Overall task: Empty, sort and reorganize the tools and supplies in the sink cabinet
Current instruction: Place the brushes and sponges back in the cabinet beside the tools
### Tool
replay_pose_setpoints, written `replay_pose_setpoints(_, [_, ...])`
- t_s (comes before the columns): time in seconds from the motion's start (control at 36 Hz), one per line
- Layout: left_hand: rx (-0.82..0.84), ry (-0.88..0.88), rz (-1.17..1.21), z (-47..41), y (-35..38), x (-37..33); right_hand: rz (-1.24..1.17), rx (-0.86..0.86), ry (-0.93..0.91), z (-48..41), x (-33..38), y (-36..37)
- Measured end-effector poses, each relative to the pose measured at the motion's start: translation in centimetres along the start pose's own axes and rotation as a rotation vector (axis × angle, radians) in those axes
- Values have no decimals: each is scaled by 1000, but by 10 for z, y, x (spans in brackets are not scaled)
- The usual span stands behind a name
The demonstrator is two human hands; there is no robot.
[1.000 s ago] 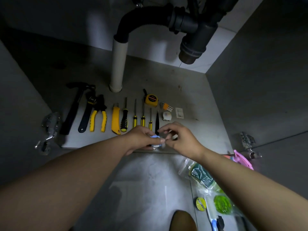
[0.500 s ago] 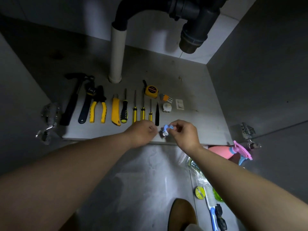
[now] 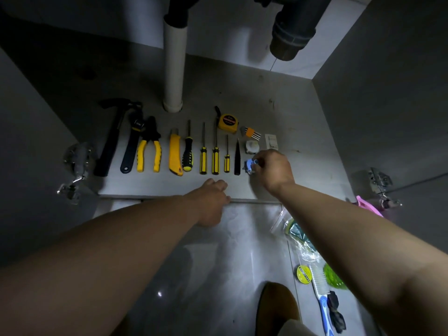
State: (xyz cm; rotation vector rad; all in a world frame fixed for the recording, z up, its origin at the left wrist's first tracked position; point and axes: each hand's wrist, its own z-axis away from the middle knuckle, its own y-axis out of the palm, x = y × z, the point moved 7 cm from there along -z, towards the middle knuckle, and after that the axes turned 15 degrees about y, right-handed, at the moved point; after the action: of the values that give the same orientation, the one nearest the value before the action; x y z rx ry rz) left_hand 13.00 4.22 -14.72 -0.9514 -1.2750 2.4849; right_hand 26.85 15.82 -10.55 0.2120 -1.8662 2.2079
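A single head-worn wide-angle view looks forward and steeply down into the open sink cabinet from just outside its front edge. The cabinet floor (image 3: pixel 278 98) fills the middle, close by, the white drain pipe (image 3: pixel 172 66) rises at top centre, and the room's tiled floor (image 3: pixel 218 258) lies nearest, at the bottom.

the yellow tape measure (image 3: pixel 228 121) at the far end bears what looks like "7m"; nothing else legible.
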Motion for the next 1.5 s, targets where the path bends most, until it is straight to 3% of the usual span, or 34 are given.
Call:
replay_pose_setpoints(0.25, [77, -48, -87, 1, 2, -15, -13, 86, 7, 10, -18, -28])
replay_pose_setpoints(0.36, [200, -125, -69, 6, 7, -31, 85, 267, -19, 39, -46, -64])
replay_pose_setpoints(0.47, [277, -145, -28, 19, -3, -80, 190, 478, 19, 101, -95, -98])
replay_pose_setpoints(0.58, [193, -17, -34, 30, -24, -150, 99, 547, 181, 165, -157, -125])
replay_pose_setpoints(0.72, [61, 96, -28, 40, -43, -220, -239, 499, 426, 243, -233, -128])
replay_pose_setpoints(0.92, [-78, 183, -15, 27, -39, -276, -466, 383, 685, 322, -310, -69])
replay_pose_setpoints(1.08, [-63, 206, 87, -12, 5, -277, -436, 352, 772, 322, -343, -6])
replay_pose_setpoints(1.31, [42, 216, 163, -46, 62, -240, -268, 324, 740, 290, -349, 58])
replay_pose_setpoints(1.5, [-25, 209, 7, -56, 63, -191, -140, 286, 829, 269, -349, 96])
